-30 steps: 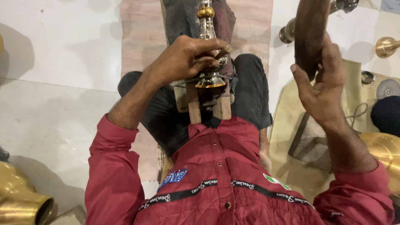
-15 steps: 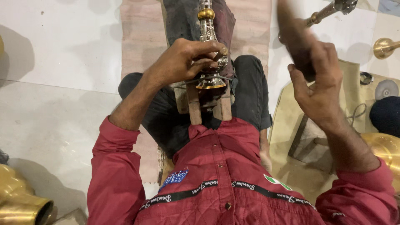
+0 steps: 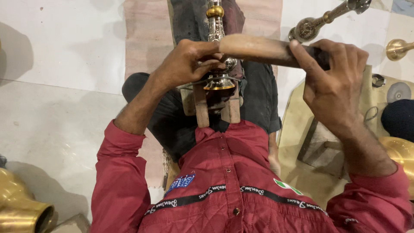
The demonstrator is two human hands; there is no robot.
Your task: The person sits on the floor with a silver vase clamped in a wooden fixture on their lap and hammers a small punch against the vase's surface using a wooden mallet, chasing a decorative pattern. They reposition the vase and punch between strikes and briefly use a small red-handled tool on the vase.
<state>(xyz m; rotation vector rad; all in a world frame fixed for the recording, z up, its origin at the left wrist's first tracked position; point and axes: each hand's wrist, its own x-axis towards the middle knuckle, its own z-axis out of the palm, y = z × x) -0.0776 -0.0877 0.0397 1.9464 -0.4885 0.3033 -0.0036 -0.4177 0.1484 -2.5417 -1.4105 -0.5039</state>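
Brass and wood fill the middle of the view. Left hand (image 3: 189,64) closes around the ornate brass stem (image 3: 217,39), fingers wrapped at the bulge just above its flared lower rim, where the metal shines gold and silver. The stem stands roughly upright between the person's knees, its flared end seated in a wooden holder (image 3: 214,108) made of two upright slats pressed against dark trousers. Right hand (image 3: 334,84) grips a thick wooden mallet (image 3: 258,48), fist shut tightly on the darker end, and the pale rounded end of the wood lies level across the stem, touching or just short of it right beside the left fingers; the contact itself is hidden by the thumb.

Both forearms come out of rolled red sleeves of a quilted red jacket (image 3: 233,190) with a dark band across the chest. Beyond the right hand, a second brass stem (image 3: 321,21) lies slanted on the pale floor (image 3: 56,108), and a small brass knob (image 3: 396,48) sits near the right edge. A large brass vessel (image 3: 19,207) shows its open mouth at the lower left corner, well apart from the work. Under the right arm lies a yellowish sheet (image 3: 297,125) with a grey disc (image 3: 399,91) near its far edge.
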